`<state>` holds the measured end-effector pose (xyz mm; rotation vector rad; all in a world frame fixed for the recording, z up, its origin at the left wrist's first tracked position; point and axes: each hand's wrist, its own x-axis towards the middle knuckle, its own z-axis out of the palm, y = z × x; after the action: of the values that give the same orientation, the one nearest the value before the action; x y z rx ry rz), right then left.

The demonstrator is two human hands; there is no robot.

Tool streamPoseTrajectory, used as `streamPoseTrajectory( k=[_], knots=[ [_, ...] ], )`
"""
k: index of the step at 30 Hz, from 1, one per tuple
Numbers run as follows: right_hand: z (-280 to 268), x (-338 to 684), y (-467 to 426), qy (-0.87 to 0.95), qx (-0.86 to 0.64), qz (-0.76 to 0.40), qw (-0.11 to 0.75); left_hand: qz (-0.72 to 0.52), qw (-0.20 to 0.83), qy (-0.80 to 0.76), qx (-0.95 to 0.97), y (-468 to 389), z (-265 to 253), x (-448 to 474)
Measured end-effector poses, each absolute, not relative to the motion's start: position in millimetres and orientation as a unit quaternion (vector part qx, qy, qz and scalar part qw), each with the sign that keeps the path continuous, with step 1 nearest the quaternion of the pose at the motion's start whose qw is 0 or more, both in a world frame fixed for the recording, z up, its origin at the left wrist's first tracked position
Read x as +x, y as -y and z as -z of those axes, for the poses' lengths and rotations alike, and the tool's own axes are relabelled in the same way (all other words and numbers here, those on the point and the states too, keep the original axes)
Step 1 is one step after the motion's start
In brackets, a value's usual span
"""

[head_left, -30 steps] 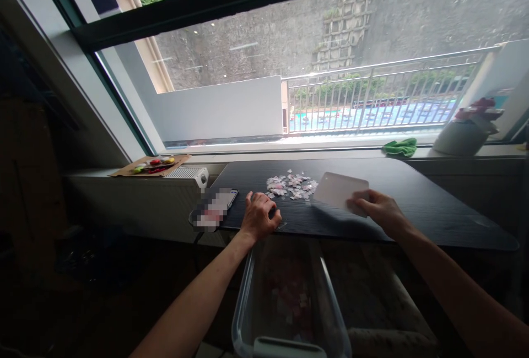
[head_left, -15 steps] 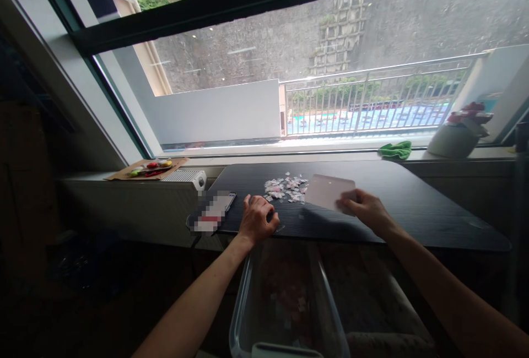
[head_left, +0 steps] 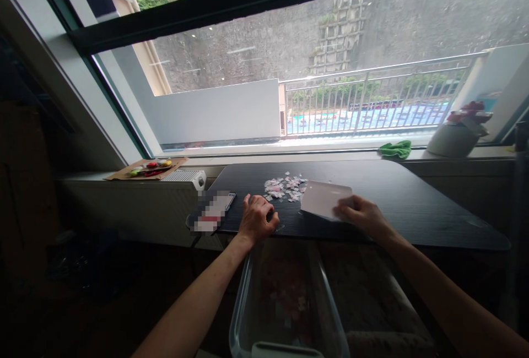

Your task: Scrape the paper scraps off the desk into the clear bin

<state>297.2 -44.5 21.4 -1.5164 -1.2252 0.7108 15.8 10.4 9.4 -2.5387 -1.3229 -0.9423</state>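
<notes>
I have the right hand (head_left: 363, 213) gripping a pale card (head_left: 324, 198) by its right end, thumb and fingers closed on it, the card tilted over the table (head_left: 397, 195) between the middle and the near edge. In my view the card's left end comes right up against the pile of small scraps (head_left: 281, 187), which lies loosely spread left of centre, toward the far edge. The left hand (head_left: 259, 217) rests at the near edge, just below the pile, fingers curled inward; something dark shows in the curl, and from here I cannot tell whether they close on it or on nothing. A phone (head_left: 220, 210), partly pixelated, lies at the table's near left corner. Below the near edge stands a clear bin (head_left: 235, 319) with more scraps in its dim bottom. Beyond the far edge, I see a green cloth (head_left: 395, 150) on the sill (head_left: 330, 156).
</notes>
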Motion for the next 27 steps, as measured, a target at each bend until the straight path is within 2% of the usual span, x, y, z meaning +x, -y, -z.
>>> streamPoseTrajectory(
  k=[7, 14, 23, 27],
  knots=[
    [-21, 284, 55, 0.509, -0.569, -0.402, 0.505, 0.313, 0.073, 0.437, -0.840, -10, -9, 15],
    [-28, 306, 65, 0.489, -0.645, -0.331, 0.485, 0.315, 0.071, 0.437, -0.839, -10, -9, 16],
    [-32, 268, 74, 0.488, -0.579, -0.423, 0.497, 0.317, 0.070, 0.437, -0.839, -10, -10, 15],
    [-32, 275, 73, 0.447, -0.594, -0.432, 0.511, 0.316, 0.066, 0.437, -0.839, -11, -9, 15]
  ],
)
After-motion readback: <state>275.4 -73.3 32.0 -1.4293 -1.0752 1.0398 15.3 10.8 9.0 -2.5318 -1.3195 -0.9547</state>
